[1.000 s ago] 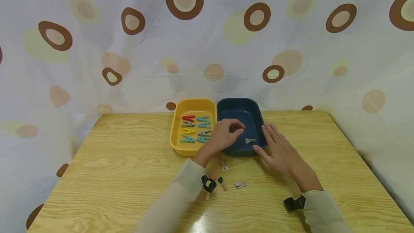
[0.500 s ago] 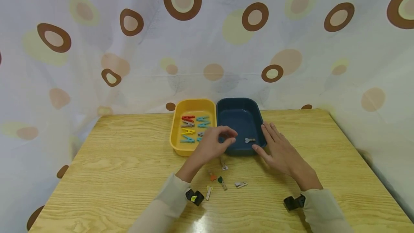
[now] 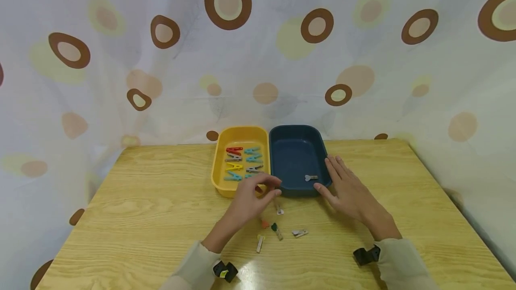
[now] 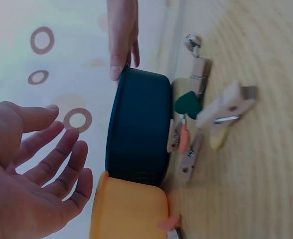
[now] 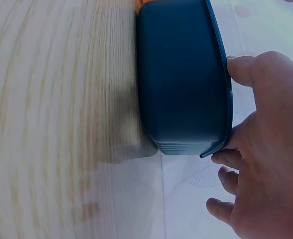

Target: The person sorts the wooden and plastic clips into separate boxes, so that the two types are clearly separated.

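In the head view my left hand [image 3: 250, 198] hovers over the front of the yellow tray, near its corner by the blue tray [image 3: 298, 190]; its fingers are loosely bent and hold nothing, as the left wrist view shows of the hand [image 4: 42, 164]. My right hand [image 3: 352, 191] rests with thumb and fingertips on the blue tray's right rim, also seen at the blue tray [image 5: 184, 74] in the right wrist view. One wooden clip with a pale heart [image 3: 311, 177] lies in the blue tray.
The yellow tray [image 3: 219, 182] holds several plastic clips, among them a red clip [image 3: 234, 150] and a yellow clip [image 3: 234, 166]. On the table [image 3: 161, 218] in front lie several wooden clips, including one with a green heart [image 3: 277, 231] and another by the highlight [image 3: 260, 243].
My left hand has drawn back from over the blue tray, moving left and toward the table's front. The right hand has stayed at the blue tray's rim.
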Demonstrator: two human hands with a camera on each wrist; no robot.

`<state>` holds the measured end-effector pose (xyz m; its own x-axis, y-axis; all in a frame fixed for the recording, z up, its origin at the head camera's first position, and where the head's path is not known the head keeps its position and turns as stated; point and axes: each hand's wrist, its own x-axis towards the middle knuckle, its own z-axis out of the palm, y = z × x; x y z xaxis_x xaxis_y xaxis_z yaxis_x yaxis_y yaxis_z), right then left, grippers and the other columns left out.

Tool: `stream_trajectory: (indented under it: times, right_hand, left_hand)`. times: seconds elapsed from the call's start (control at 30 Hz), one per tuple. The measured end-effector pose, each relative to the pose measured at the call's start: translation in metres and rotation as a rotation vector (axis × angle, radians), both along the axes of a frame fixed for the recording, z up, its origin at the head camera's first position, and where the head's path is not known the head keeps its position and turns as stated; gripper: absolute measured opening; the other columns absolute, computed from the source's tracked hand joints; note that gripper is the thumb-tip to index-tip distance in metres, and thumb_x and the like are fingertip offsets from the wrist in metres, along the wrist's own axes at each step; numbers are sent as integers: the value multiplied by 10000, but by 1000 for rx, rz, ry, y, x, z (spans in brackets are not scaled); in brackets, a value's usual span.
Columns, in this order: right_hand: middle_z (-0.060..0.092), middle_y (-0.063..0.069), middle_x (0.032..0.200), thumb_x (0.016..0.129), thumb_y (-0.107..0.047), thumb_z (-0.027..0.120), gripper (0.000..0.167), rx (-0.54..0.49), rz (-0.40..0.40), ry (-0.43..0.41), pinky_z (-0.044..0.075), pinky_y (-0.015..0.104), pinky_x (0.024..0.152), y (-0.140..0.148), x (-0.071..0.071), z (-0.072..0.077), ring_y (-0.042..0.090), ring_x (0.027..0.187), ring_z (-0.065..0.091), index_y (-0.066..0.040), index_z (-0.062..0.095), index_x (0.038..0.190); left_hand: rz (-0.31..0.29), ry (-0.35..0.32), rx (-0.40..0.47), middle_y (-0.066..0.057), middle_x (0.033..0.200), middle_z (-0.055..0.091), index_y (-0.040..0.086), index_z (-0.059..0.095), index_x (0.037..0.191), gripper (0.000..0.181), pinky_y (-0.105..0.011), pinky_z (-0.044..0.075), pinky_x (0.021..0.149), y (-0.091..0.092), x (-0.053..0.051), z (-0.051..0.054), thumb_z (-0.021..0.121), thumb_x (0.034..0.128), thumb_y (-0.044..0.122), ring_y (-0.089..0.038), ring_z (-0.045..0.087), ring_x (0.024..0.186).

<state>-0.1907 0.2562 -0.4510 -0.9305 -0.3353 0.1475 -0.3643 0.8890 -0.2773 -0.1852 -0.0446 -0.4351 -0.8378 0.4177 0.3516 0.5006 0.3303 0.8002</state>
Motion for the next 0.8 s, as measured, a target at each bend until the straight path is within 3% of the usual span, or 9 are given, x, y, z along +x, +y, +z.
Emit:
stream_trajectory:
  times: [0.3, 0.8]
  right_hand:
    - [135, 254, 1681, 1067, -521, 481, 859, 0, 5, 10, 199, 616, 1200, 0, 1, -1, 446, 1546, 109, 81, 183, 1602]
    - [126, 257, 1682, 1063, -521, 489, 866, 5, 4, 7, 209, 621, 1195, -1, 0, -1, 451, 1544, 111, 84, 180, 1601]
  left_hand:
    - [97, 73, 72, -67, 1038, 747, 120, 757, 1094, 191, -390, 573, 740, -21, 13, -14, 787, 913, 68, -210, 691, 941]
    - [194, 1, 44, -68, 1033, 752, 67, 762, 1096, 182, -432, 578, 741, -48, 23, -25, 782, 916, 61, -227, 690, 937]
